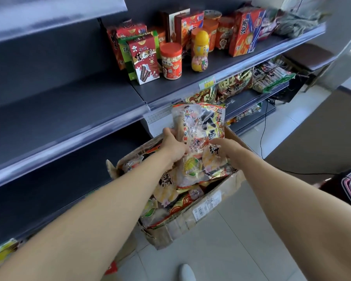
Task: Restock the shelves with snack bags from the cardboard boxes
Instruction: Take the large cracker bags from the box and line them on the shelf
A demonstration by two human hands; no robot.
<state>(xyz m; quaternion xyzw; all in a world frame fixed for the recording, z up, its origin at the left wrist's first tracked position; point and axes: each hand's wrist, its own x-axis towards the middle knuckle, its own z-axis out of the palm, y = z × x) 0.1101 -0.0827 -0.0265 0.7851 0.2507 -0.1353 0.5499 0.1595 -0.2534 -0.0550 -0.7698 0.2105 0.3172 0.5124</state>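
A shiny red-and-gold snack bag [201,126] stands upright above an open cardboard box [207,207] on the floor. My left hand [173,145] grips the bag's left edge. My right hand [225,151] holds its lower right side. Several more snack bags [170,191] of the same kind fill the box. The dark grey shelves [69,110] to the left of the box carry nothing on their near part.
The upper shelf [221,67] holds red snack boxes, a jar [171,60] and a yellow bottle [200,51]. Large snack bags [235,84] lie on the lower shelf to the right. A black cable [263,130] runs over the tiled floor. My shoe [187,272] is at the bottom.
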